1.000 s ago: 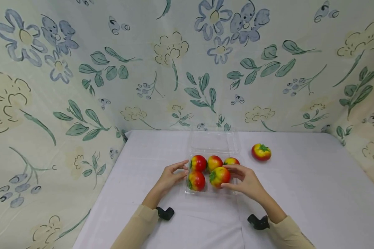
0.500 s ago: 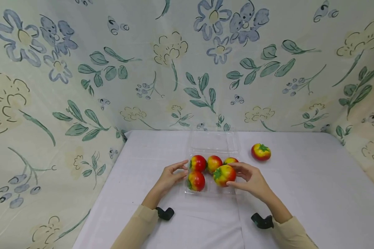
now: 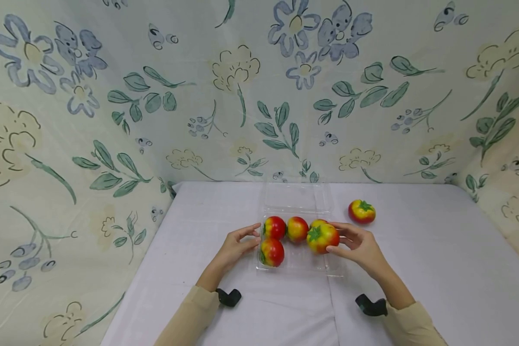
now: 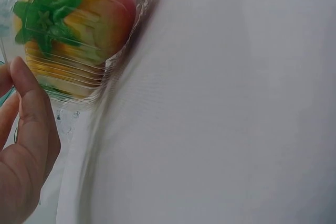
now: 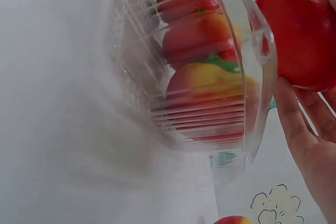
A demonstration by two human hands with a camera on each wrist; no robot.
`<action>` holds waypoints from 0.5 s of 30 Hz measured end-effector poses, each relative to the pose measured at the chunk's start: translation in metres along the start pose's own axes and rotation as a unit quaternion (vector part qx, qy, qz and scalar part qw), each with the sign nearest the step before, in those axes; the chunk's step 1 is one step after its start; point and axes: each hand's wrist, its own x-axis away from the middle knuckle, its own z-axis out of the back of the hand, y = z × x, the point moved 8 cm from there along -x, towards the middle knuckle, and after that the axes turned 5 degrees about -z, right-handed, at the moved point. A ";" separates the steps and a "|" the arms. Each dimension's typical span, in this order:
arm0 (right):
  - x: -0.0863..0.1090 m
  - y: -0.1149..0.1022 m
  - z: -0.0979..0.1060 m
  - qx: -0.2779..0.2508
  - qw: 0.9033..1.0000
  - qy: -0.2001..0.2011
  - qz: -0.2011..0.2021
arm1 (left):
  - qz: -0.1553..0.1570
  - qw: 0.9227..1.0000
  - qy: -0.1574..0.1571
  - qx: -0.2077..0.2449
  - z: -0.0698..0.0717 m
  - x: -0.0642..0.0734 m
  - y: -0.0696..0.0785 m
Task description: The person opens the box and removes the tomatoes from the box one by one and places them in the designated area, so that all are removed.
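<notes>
A clear plastic box [image 3: 295, 270] lies on the white table with its lid folded back. Several red-and-yellow tomatoes with green leafy tops sit in it, among them a front-left tomato [image 3: 272, 252] and a back-middle tomato [image 3: 297, 229]. My right hand [image 3: 363, 247] grips another tomato [image 3: 322, 239] between thumb and fingers, over the box's right part; it partly hides a back-right tomato [image 3: 318, 223]. In the right wrist view the held tomato [image 5: 299, 35] shows above the rim. At the box's left side, the fingertips of my left hand [image 3: 237, 245] touch the rim.
The transparent lid [image 3: 290, 197] lies behind the box, near the back edge of the table. One loose tomato [image 3: 362, 212] rests on the white tablecloth [image 3: 432, 250] to the right. A flower-patterned curtain [image 3: 242, 105] hangs behind and beside the table.
My right hand has carried its tomato rightward, from over the box's front middle to over its right part. The left hand stays at the box's left side.
</notes>
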 end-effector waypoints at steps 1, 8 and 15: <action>0.000 0.001 0.001 0.003 1.000 0.003 -0.004 | 0.000 1.000 0.000 -0.001 0.000 0.000 0.000; 0.002 0.008 0.012 0.004 1.000 0.024 -0.018 | 0.000 1.000 -0.001 -0.003 0.001 -0.001 -0.002; 0.004 0.012 0.026 0.008 0.998 0.053 -0.025 | -0.002 1.000 -0.005 -0.008 0.001 -0.001 -0.003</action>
